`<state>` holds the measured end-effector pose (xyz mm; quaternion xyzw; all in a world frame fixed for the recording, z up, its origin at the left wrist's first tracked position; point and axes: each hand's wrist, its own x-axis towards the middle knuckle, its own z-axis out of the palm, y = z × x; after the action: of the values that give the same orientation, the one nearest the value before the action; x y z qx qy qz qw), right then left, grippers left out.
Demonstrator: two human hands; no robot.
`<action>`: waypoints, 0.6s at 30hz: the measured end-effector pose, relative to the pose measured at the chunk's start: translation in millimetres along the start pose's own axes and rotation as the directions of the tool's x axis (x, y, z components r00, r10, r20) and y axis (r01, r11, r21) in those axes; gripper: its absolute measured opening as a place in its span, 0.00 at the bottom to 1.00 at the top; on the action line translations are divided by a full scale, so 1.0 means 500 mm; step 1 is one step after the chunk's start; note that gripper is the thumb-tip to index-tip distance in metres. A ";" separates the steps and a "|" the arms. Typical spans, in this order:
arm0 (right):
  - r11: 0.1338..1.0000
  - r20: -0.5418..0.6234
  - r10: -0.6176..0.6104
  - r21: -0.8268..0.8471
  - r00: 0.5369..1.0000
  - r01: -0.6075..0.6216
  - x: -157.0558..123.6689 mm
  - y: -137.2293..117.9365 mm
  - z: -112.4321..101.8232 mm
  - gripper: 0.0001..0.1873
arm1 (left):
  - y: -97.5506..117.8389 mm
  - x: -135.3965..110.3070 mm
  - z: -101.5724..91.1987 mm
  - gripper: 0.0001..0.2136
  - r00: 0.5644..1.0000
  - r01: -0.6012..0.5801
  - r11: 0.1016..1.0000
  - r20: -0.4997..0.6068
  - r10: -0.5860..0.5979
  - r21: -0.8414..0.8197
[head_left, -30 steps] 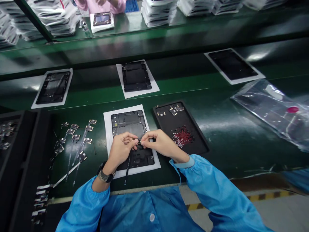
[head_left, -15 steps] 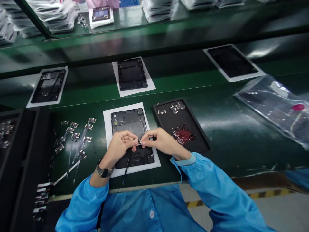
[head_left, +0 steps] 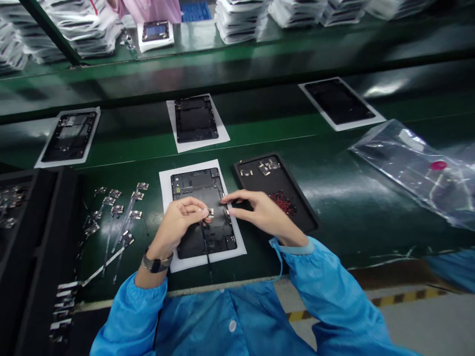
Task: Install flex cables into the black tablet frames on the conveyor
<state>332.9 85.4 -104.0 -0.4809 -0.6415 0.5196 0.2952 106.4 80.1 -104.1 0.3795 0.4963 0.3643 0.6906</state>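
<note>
A black tablet frame [head_left: 198, 190] lies on a white sheet [head_left: 165, 198] in front of me. My left hand [head_left: 180, 227] pinches a small circuit board with a long flex cable [head_left: 210, 212] just above the frame's middle; the cable hangs down toward me. My right hand [head_left: 260, 212] hovers at the frame's right edge with its fingers stretched out and holds nothing. A black tray [head_left: 297, 198] with small boards and a heap of red parts [head_left: 284, 201] sits just right of that hand.
Several more flex-cable boards [head_left: 115, 212] lie spread to the left. Black trays [head_left: 22, 237] stand at the far left. Other frames on white sheets [head_left: 195, 118] rest on the green belt behind. A clear plastic bag [head_left: 415, 168] lies at right. Another person in pink [head_left: 148, 10] works at the far side.
My right hand has let go of the small board and moved right, fingers spread. My left hand still holds the board, and its cable has swung to hang straight down.
</note>
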 end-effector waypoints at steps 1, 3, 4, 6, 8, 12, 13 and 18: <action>0.998 -0.083 -0.020 -0.061 0.996 0.015 -0.019 -0.001 -0.003 0.11 | 0.008 -0.004 -0.011 0.09 0.999 -0.037 0.998 -0.026 0.036 -0.041; 0.986 -0.166 -0.031 -0.166 0.986 0.003 -0.060 0.004 0.004 0.09 | 0.021 -0.011 -0.034 0.10 0.990 -0.117 0.984 -0.099 0.104 -0.133; 0.977 -0.167 -0.029 -0.212 0.985 -0.008 -0.079 0.011 0.015 0.09 | 0.026 -0.013 -0.044 0.10 0.983 -0.150 0.973 -0.130 0.128 -0.175; 0.950 -0.192 -0.050 -0.311 0.980 -0.013 -0.108 0.027 0.046 0.09 | 0.033 -0.016 -0.059 0.11 0.971 -0.202 0.949 -0.176 0.161 -0.243; 0.914 -0.256 -0.097 -0.405 0.962 -0.016 -0.118 0.044 0.081 0.10 | 0.035 -0.016 -0.065 0.12 0.961 -0.241 0.925 -0.208 0.185 -0.294; 0.856 -0.345 -0.125 -0.511 0.930 -0.075 -0.101 0.061 0.122 0.10 | 0.031 -0.009 -0.064 0.15 0.947 -0.287 0.884 -0.246 0.205 -0.369; 0.849 -0.350 -0.124 -0.521 0.928 -0.083 -0.096 0.061 0.125 0.10 | 0.029 -0.008 -0.063 0.16 0.947 -0.289 0.879 -0.247 0.205 -0.378; 0.875 -0.290 -0.170 -0.483 0.942 0.009 -0.082 0.054 0.126 0.10 | 0.013 -0.006 -0.048 0.17 0.959 -0.253 0.899 -0.218 0.183 -0.358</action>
<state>300.7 23.4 -142.9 -0.5866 -0.7137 0.2458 0.2934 81.5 84.3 -102.2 0.2567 0.4298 0.5618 0.6586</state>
